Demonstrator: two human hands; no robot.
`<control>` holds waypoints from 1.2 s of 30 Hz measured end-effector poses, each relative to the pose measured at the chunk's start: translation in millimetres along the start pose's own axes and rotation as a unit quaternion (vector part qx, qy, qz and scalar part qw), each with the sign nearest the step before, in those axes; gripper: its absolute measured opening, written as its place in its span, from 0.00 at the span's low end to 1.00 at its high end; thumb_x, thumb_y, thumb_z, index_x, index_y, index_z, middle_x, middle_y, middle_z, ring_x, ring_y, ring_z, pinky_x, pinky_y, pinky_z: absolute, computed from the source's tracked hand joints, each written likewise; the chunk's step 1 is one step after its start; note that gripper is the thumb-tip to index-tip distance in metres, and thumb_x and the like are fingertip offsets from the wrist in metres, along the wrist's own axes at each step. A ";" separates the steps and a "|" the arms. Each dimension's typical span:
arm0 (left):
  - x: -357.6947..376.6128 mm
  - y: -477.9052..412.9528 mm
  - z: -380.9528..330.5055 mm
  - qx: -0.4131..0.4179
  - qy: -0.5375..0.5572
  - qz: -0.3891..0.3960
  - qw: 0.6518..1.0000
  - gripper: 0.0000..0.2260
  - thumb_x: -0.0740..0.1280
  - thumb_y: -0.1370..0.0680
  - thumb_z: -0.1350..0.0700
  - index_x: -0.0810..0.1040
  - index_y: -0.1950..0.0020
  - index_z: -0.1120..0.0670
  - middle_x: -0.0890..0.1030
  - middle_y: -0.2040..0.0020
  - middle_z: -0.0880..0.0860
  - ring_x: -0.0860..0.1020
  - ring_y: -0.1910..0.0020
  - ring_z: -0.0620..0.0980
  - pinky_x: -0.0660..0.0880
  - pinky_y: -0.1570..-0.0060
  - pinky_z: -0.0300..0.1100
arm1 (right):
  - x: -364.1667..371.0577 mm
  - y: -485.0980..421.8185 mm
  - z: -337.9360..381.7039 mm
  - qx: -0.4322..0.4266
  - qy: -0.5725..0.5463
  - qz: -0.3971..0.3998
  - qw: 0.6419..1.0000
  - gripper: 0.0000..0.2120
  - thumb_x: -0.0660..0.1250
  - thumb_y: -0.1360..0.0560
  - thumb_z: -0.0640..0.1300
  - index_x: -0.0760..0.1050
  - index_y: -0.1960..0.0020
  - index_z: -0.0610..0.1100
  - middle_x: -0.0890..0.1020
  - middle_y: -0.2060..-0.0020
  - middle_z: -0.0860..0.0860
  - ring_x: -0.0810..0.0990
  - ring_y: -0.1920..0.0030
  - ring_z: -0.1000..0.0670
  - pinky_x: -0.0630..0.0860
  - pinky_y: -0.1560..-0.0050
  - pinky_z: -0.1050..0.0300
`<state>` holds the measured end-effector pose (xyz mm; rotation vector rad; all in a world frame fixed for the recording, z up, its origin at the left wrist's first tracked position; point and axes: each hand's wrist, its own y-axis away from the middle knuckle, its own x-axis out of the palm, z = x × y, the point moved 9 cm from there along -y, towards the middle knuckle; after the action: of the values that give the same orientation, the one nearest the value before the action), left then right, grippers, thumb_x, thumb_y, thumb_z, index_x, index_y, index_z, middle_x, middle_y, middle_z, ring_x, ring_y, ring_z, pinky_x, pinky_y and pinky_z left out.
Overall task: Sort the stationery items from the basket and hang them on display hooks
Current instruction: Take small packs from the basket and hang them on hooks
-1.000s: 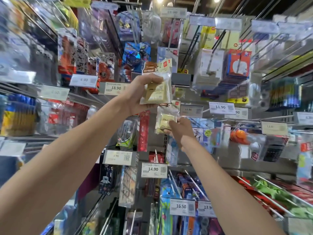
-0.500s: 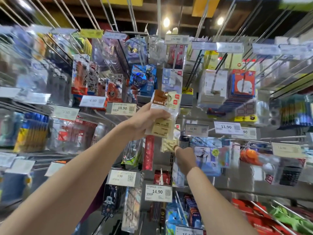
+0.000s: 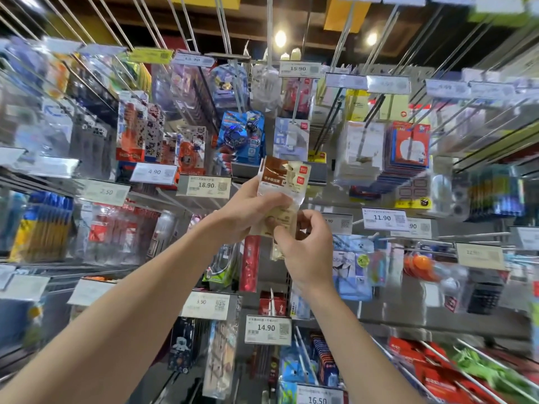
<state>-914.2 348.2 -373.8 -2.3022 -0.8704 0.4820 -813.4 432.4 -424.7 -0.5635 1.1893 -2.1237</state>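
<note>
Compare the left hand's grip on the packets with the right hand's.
The left hand wraps the packets around their middle; the right hand pinches at their lower edge. The left hand sits higher, the right hand lower. Both curl on the same bunch of packets.

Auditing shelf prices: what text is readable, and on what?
"15.90": top centre price tag
"4.90": upper left price tag
"2.50": leftmost price tag
"18.90": middle left price tag
"11.90": right price tag
"3.90": lower left price tag
"14.90": lower centre price tag
"16.50": bottom price tag
Print on packets, other tags: blurred.
</note>
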 end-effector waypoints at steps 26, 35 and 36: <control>-9.8 9.2 5.5 -0.118 0.113 -0.088 0.983 0.17 0.64 0.18 0.37 0.76 0.49 0.52 0.82 0.62 0.52 0.82 0.66 0.49 0.76 0.74 0.40 | -30.4 4.4 -62.2 0.129 -0.119 0.003 0.984 0.14 0.74 0.37 0.50 0.69 0.64 0.61 0.68 0.61 0.50 0.67 0.59 0.48 0.68 0.58 0.48; -6.4 7.2 7.9 -0.121 0.108 -0.078 0.984 0.18 0.62 0.18 0.36 0.75 0.46 0.51 0.78 0.34 0.68 0.79 0.46 0.60 0.77 0.74 0.41 | -16.1 -17.9 -79.2 0.152 -0.106 -0.019 0.982 0.17 0.74 0.27 0.41 0.67 0.60 0.53 0.67 0.67 0.56 0.65 0.64 0.50 0.66 0.59 0.48; -7.7 6.2 8.5 -0.120 0.103 -0.079 0.984 0.19 0.62 0.18 0.36 0.75 0.45 0.52 0.78 0.34 0.68 0.79 0.46 0.60 0.77 0.74 0.42 | -14.8 -19.0 -81.6 0.157 -0.106 -0.021 0.982 0.17 0.74 0.26 0.40 0.66 0.59 0.51 0.67 0.67 0.55 0.65 0.64 0.50 0.65 0.59 0.49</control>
<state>-921.3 342.9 -383.3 -2.4189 -1.0445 0.0696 -860.4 498.6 -450.0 -0.6554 0.7140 -2.1663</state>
